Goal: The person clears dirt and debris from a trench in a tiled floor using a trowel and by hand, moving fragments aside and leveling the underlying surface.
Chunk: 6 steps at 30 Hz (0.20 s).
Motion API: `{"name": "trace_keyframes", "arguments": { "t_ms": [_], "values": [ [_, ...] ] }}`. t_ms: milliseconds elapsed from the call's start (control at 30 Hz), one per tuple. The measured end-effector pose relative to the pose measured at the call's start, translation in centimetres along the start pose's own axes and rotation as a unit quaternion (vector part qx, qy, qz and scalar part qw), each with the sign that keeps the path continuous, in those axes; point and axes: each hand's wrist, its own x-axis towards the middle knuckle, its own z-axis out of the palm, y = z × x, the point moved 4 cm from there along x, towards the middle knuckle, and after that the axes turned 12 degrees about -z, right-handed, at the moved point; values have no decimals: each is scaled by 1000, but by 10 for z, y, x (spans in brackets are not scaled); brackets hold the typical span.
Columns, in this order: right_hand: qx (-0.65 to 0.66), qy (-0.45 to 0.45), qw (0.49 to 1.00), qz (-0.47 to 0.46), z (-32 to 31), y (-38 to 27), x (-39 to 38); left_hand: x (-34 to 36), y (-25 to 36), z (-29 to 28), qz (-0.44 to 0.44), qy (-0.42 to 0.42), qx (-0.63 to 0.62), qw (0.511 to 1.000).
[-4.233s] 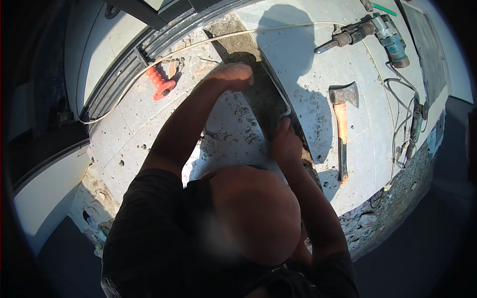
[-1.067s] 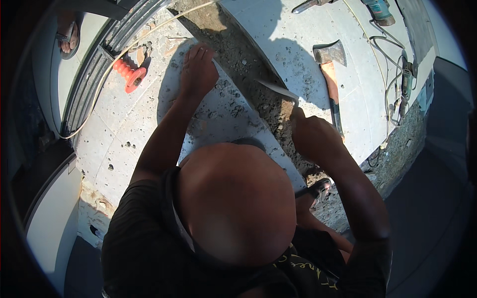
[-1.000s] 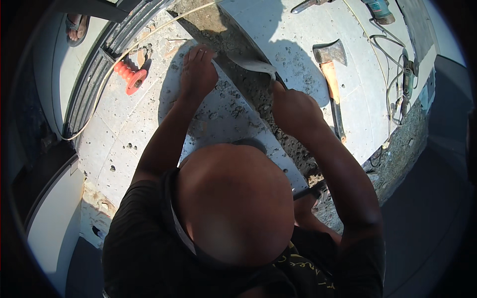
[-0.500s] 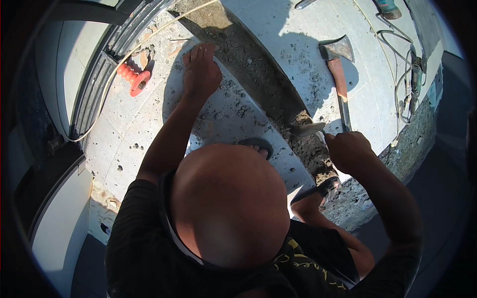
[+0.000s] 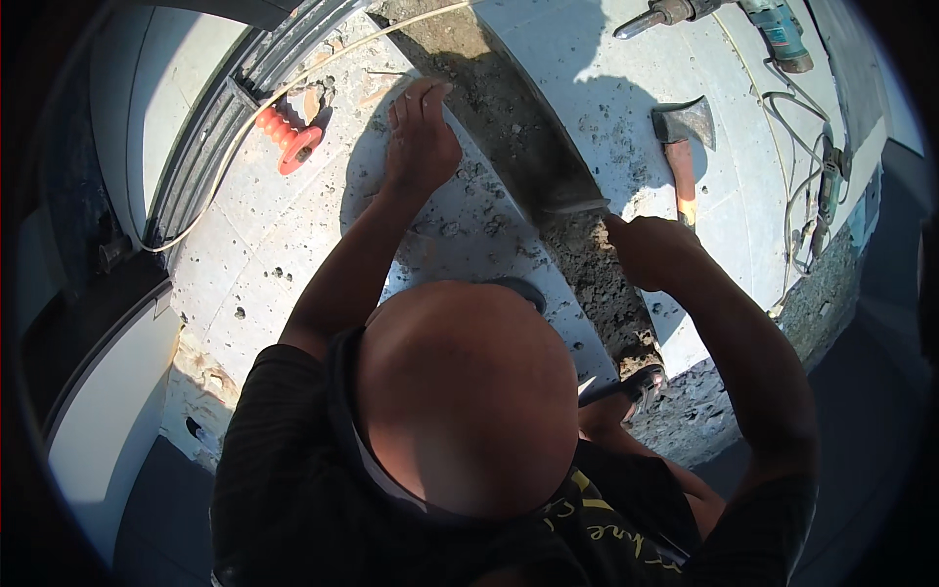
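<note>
A trowel is in my right hand [image 5: 653, 252], its fingers wrapped round the handle. Its thin metal blade [image 5: 577, 206] lies edge-on over the loose dirt [image 5: 597, 269] in a narrow trench cut through pale tiles. My left hand [image 5: 423, 137] leans on the pitted slab [image 5: 460, 215] along the trench's left side, fingers stretched out toward the trench edge and holding nothing. An axe [image 5: 682, 157] with a reddish handle lies on the tiles beyond my right hand, and its lower handle is hidden behind that hand.
A green power tool [image 5: 780, 37] with a metal bit lies at the far right, with a smaller green corded tool [image 5: 829, 186] nearer. A red ribbed sleeve with a round flange [image 5: 296, 149] sits by the door track [image 5: 210, 127]. A pale cable [image 5: 230, 142] crosses the left side.
My right hand has moved the trowel left and farther along the trench. The blade now shows edge-on. My left hand stays on the slab while the view has shifted slightly.
</note>
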Motion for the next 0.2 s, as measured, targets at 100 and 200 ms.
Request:
{"name": "trace_keyframes", "arguments": {
  "t_ms": [100, 200],
  "values": [
    [-82, -43, 996, -7, -13, -13, -18, -1, -2, 1, -11, 2, 0, 1000],
    [-5, 21, 998, 61, -57, -26, 21, 0, -6, 6, -16, 12, 3, 1000]
  ]
}}
